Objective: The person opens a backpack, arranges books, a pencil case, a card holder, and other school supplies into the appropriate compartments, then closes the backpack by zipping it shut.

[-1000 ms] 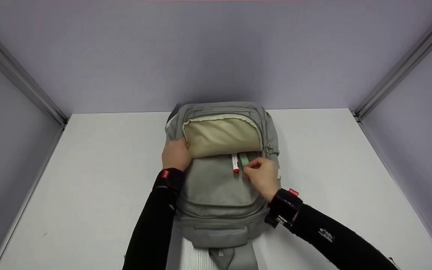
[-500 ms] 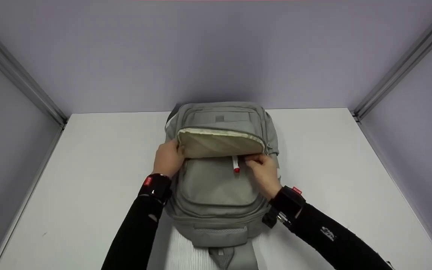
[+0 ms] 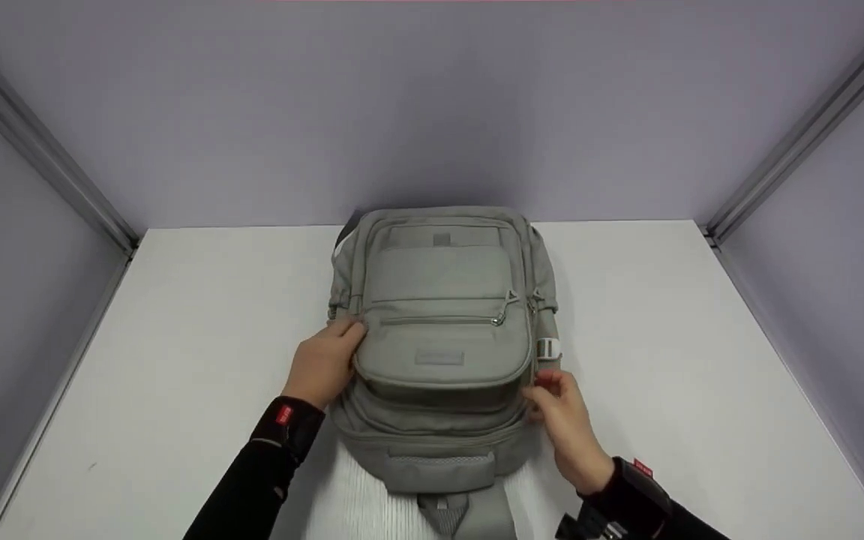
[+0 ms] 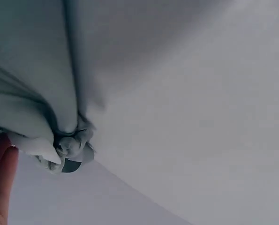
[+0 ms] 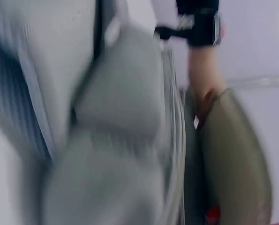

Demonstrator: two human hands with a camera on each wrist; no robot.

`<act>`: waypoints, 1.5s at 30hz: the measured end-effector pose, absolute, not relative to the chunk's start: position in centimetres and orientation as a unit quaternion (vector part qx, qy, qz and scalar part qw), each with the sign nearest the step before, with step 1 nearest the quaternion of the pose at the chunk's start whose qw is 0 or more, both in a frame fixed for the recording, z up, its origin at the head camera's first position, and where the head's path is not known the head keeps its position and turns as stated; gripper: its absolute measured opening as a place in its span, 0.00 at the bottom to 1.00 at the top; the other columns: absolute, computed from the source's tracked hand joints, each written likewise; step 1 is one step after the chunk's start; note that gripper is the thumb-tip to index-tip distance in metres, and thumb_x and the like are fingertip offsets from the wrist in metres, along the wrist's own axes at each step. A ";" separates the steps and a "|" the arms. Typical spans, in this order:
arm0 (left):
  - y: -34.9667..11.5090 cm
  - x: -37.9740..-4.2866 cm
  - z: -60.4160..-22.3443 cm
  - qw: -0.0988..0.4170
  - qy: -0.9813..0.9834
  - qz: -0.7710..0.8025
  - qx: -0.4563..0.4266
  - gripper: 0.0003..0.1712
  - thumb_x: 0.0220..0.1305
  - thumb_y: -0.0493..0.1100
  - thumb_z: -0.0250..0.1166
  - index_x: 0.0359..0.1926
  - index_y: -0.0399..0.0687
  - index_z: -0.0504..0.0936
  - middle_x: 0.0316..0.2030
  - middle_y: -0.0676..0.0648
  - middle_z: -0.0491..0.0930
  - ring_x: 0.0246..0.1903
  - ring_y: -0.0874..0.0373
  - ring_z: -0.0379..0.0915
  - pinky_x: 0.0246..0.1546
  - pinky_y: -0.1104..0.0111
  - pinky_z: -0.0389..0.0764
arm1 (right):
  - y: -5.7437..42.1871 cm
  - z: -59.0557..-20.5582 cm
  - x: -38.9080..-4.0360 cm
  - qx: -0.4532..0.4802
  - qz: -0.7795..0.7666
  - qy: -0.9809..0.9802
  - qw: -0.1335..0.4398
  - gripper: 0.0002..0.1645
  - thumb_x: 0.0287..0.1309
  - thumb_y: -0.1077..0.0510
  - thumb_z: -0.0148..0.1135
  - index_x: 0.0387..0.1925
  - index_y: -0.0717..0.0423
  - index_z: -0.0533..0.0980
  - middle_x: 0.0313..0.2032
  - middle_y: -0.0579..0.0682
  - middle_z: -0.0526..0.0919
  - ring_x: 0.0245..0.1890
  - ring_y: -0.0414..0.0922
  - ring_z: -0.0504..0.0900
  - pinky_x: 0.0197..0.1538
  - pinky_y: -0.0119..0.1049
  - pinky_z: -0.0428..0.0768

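Observation:
A grey-green backpack (image 3: 439, 274) lies on its back on a white table. Its front pocket flap (image 3: 443, 352) hangs over the pocket, with a gap below its curved lower edge. My left hand (image 3: 323, 364) pinches the flap's left edge; its fingers (image 4: 2, 176) show at the bag's side in the left wrist view. By the bag's lower right edge is my right hand (image 3: 563, 427), thumb and forefinger bent close to the seam; whether they pinch anything is hidden. In the blurred right wrist view, a red marker cap (image 5: 213, 214) peeks out beside the flap's pale lining (image 5: 237, 159).
A strap (image 3: 484, 517) extends from the bag toward the near table edge. White table surface (image 3: 207, 337) lies on both sides. Grey panels (image 3: 432, 105) stand behind and at the left and right. A metal zipper pull (image 3: 505, 307) rests on the flap.
The flap has swung down toward me, covering the marker and green item. My left hand moved down and outward with it. My right hand left the pocket mouth for the lower right edge.

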State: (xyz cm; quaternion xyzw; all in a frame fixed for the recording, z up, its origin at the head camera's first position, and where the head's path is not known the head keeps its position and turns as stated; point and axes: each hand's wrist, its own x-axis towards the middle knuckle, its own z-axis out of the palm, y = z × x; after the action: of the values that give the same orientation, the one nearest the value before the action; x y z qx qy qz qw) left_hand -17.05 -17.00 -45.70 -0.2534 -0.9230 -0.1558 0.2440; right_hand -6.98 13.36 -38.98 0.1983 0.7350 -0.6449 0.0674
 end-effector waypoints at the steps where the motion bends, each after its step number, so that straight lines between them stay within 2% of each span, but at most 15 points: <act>1: -17.1 -17.0 -46.0 0.259 -0.918 -0.137 -0.268 0.16 0.54 0.30 0.69 0.44 0.44 0.79 0.44 0.44 0.83 0.39 0.48 0.84 0.36 0.61 0.85 | 13.1 -39.1 -6.4 0.194 -0.641 0.737 0.085 0.26 0.65 0.63 0.50 0.60 0.69 0.58 0.50 0.57 0.68 0.43 0.40 0.71 0.43 0.32 0.73; 4: -17.1 -17.1 -46.7 0.289 -0.905 -0.101 -0.295 0.14 0.54 0.30 0.68 0.41 0.45 0.79 0.45 0.46 0.83 0.38 0.49 0.84 0.33 0.62 0.84 | 12.1 -39.5 -5.0 0.161 -0.632 0.748 0.120 0.29 0.65 0.63 0.52 0.63 0.70 0.56 0.58 0.64 0.66 0.51 0.48 0.74 0.48 0.35 0.74; 8: -17.0 -17.1 -47.0 0.292 -0.904 -0.090 -0.300 0.13 0.54 0.31 0.67 0.40 0.46 0.79 0.44 0.46 0.83 0.34 0.50 0.83 0.29 0.63 0.83 | 11.5 -40.6 -4.2 0.093 -0.596 0.786 0.139 0.31 0.63 0.62 0.56 0.63 0.73 0.62 0.62 0.69 0.66 0.63 0.60 0.70 0.59 0.45 0.75; 12: -16.9 -16.7 -47.1 0.272 -0.913 -0.091 -0.290 0.12 0.55 0.30 0.66 0.41 0.45 0.80 0.44 0.46 0.84 0.31 0.50 0.83 0.29 0.63 0.83 | 12.0 -42.1 -4.6 0.051 -0.545 0.821 0.159 0.33 0.61 0.60 0.57 0.63 0.77 0.64 0.62 0.70 0.68 0.65 0.64 0.69 0.65 0.53 0.72; 14: -16.9 -16.3 -47.1 0.268 -0.915 -0.090 -0.289 0.13 0.54 0.29 0.66 0.41 0.45 0.81 0.44 0.46 0.84 0.30 0.50 0.83 0.29 0.63 0.83 | 12.6 -42.8 -5.1 0.042 -0.538 0.826 0.166 0.35 0.60 0.59 0.58 0.63 0.78 0.64 0.62 0.71 0.70 0.65 0.64 0.70 0.66 0.53 0.72; 18: -16.9 -15.4 -46.9 0.284 -0.905 -0.085 -0.307 0.15 0.48 0.28 0.69 0.38 0.43 0.80 0.41 0.45 0.84 0.23 0.52 0.79 0.24 0.64 0.80 | 14.3 -43.8 -6.2 0.028 -0.534 0.831 0.157 0.34 0.60 0.60 0.59 0.63 0.76 0.66 0.62 0.70 0.74 0.64 0.62 0.73 0.65 0.48 0.73; 22: -16.6 -14.2 -46.8 0.319 -0.883 -0.079 -0.334 0.15 0.40 0.29 0.70 0.32 0.44 0.78 0.34 0.46 0.81 0.15 0.55 0.71 0.17 0.66 0.74 | 17.0 -44.6 -8.1 0.006 -0.546 0.824 0.153 0.30 0.66 0.59 0.56 0.63 0.76 0.67 0.61 0.70 0.75 0.62 0.58 0.76 0.60 0.33 0.75; 26: -15.3 -13.0 -46.6 0.330 -0.873 -0.068 -0.351 0.12 0.37 0.31 0.69 0.25 0.44 0.76 0.26 0.48 0.78 0.15 0.57 0.70 0.16 0.67 0.71 | 20.4 -45.1 -10.8 -0.026 -0.584 0.793 0.170 0.30 0.72 0.59 0.49 0.64 0.80 0.64 0.60 0.72 0.76 0.55 0.42 0.81 0.54 0.25 0.77; 29: -13.8 -12.0 -46.1 0.311 -0.878 -0.053 -0.360 0.10 0.40 0.32 0.68 0.24 0.45 0.76 0.24 0.49 0.77 0.15 0.58 0.70 0.17 0.67 0.71 | 22.8 -45.0 -12.3 -0.037 -0.612 0.765 0.197 0.31 0.74 0.57 0.48 0.65 0.81 0.61 0.55 0.59 0.83 0.50 0.31 0.82 0.54 0.25 0.78; 32: -12.7 -11.4 -45.5 0.284 -0.886 -0.038 -0.365 0.07 0.45 0.33 0.67 0.26 0.45 0.77 0.24 0.49 0.78 0.15 0.58 0.70 0.16 0.68 0.72 | 24.8 -44.2 -12.8 -0.038 -0.635 0.740 0.221 0.34 0.75 0.55 0.47 0.66 0.82 0.59 0.53 0.44 0.83 0.50 0.29 0.81 0.56 0.26 0.78; 34: -12.7 -11.3 -45.1 0.266 -0.890 -0.042 -0.368 0.08 0.46 0.32 0.67 0.27 0.45 0.77 0.25 0.49 0.77 0.15 0.59 0.70 0.16 0.68 0.72 | 25.6 -43.2 -12.4 -0.033 -0.638 0.736 0.223 0.34 0.76 0.55 0.47 0.66 0.82 0.58 0.54 0.45 0.82 0.52 0.30 0.81 0.57 0.27 0.79; 38: -14.3 -12.4 -43.9 0.217 -0.900 -0.100 -0.365 0.09 0.50 0.37 0.70 0.30 0.48 0.77 0.28 0.51 0.76 0.18 0.60 0.69 0.19 0.69 0.72 | 24.5 -40.6 -10.2 -0.018 -0.603 0.776 0.186 0.30 0.75 0.56 0.49 0.63 0.80 0.64 0.56 0.55 0.82 0.48 0.31 0.83 0.54 0.28 0.81; 40: -15.6 -13.5 -43.3 0.177 -0.911 -0.150 -0.341 0.10 0.52 0.39 0.70 0.34 0.49 0.77 0.32 0.52 0.77 0.23 0.59 0.71 0.25 0.68 0.75 | 22.7 -39.4 -8.6 -0.019 -0.597 0.783 0.174 0.27 0.74 0.57 0.50 0.59 0.80 0.67 0.53 0.57 0.82 0.45 0.32 0.83 0.52 0.29 0.82; 43: -17.3 -15.5 -42.7 0.132 -0.930 -0.198 -0.280 0.17 0.53 0.38 0.68 0.47 0.51 0.80 0.47 0.46 0.78 0.41 0.51 0.77 0.41 0.59 0.81 | 19.2 -38.4 -6.0 -0.064 -0.617 0.759 0.197 0.24 0.72 0.60 0.52 0.56 0.81 0.68 0.49 0.58 0.83 0.43 0.33 0.84 0.49 0.29 0.83; 45: -18.2 -16.8 -43.0 0.115 -0.939 -0.206 -0.250 0.27 0.54 0.36 0.65 0.57 0.53 0.78 0.60 0.42 0.74 0.55 0.41 0.74 0.52 0.48 0.79 | 16.8 -38.4 -4.5 -0.100 -0.629 0.731 0.244 0.24 0.71 0.61 0.53 0.56 0.81 0.68 0.48 0.62 0.82 0.42 0.32 0.84 0.47 0.28 0.83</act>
State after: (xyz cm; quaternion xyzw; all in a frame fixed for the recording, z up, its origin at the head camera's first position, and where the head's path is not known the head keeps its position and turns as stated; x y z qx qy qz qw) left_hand -16.85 -18.17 -42.98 -0.2500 -0.9391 -0.2060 0.1148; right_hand -4.53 16.84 -38.36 -0.1000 0.7315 -0.6288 0.2441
